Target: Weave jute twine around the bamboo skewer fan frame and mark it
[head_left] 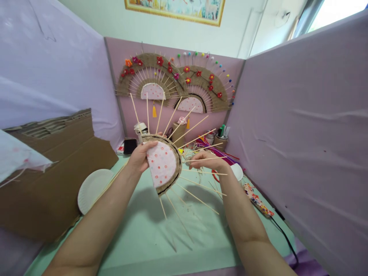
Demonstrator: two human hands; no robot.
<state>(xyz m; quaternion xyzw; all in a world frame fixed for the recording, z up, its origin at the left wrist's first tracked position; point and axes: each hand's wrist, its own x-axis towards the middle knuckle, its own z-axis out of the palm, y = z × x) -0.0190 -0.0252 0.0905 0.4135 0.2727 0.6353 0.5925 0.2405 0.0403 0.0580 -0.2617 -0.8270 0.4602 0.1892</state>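
Observation:
My left hand (141, 155) grips a half-round fan (162, 165) by its straight edge, thumb on the front and fingers behind. White cloth with red dots covers its middle, and bands of brown and black twine run along the curved rim. Thin wooden sticks (199, 191) spread outward from that rim. At the right side of the fan, among the sticks, my right hand (204, 159) has its fingers closed on a small bundle of twine (188, 155). Sticks in front partly hide those fingers.
Two finished-looking fans (152, 61) with flowers hang on the pink back panel (112, 57). Brown cardboard (57, 165) and a paper plate (92, 188) lie left. A pen holder (220, 142) stands behind. On the right rests a flower-patterned tool (257, 201) with a black cord.

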